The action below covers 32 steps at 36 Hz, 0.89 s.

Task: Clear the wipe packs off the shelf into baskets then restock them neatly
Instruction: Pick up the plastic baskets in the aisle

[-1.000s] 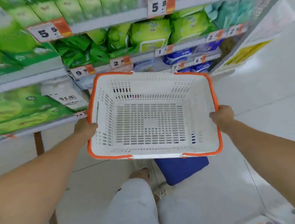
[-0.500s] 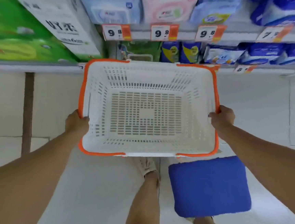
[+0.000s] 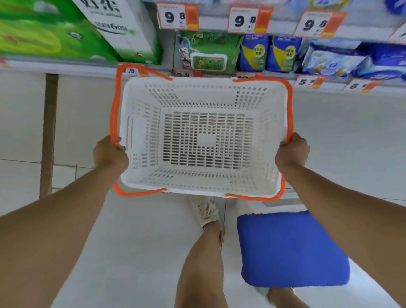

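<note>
Fingers of both my left hand (image 3: 110, 154) and right hand (image 3: 292, 150) curl round the white basket's (image 3: 266, 133) orange rim: empty, rigid, probably light; green wipe pack (image 3: 209, 51) looks soft, best gripped by its edges.

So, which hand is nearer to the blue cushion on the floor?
Right. The right hand holds the basket rim above the blue cushion; the left hand holds the opposite rim, farther to the cushion's left.

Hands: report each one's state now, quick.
Left hand: closed on the basket rim.
Right hand: closed on the basket rim.
</note>
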Each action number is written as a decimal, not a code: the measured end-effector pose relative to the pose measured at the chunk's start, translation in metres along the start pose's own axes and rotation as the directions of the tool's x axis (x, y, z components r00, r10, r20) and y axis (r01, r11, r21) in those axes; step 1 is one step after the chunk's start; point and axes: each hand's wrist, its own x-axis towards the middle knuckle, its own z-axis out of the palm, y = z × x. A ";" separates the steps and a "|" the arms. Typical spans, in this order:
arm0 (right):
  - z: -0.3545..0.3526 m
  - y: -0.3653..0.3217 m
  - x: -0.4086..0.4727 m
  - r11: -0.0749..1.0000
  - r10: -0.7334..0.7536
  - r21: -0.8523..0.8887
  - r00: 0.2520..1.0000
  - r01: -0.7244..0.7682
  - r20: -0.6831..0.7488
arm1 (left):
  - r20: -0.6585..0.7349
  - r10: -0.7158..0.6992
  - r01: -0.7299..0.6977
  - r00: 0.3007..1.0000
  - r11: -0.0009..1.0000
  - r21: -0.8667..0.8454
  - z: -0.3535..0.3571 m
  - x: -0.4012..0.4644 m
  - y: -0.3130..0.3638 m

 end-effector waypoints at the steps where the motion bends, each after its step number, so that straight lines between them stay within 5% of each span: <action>1: -0.005 -0.007 -0.003 1.000 0.005 -0.003 1.000 -0.005 -0.029 | 0.027 0.023 -0.022 0.999 1.000 -0.007 -0.001 -0.007 0.004; 8: -0.046 -0.046 -0.013 0.985 -0.125 0.122 0.992 0.122 0.015 | -0.058 0.107 -0.114 0.993 0.985 -0.129 -0.010 -0.053 0.055; 13: -0.117 -0.071 -0.027 0.893 0.021 0.429 0.966 -0.134 0.259 | -0.033 0.064 -0.071 0.997 0.952 -0.297 -0.064 -0.085 0.095; 19: -0.206 -0.116 -0.078 0.726 -0.064 0.635 0.893 -0.264 0.445 | 0.073 0.074 -0.042 0.995 0.925 -0.378 -0.121 -0.172 0.159; 25: -0.323 -0.115 -0.105 0.846 -0.101 0.531 0.966 -0.042 0.236 | -0.035 0.249 -0.251 0.968 0.959 -0.129 -0.169 -0.276 0.207; 29: -0.420 -0.075 -0.099 0.960 -0.153 0.218 0.982 0.174 -0.111 | -0.069 0.319 -0.318 0.945 0.948 0.026 -0.189 -0.303 0.217; 32: -0.478 -0.041 -0.088 0.985 -0.154 0.033 0.957 0.167 -0.246 | -0.005 0.401 -0.399 0.916 0.912 0.094 -0.173 -0.309 0.229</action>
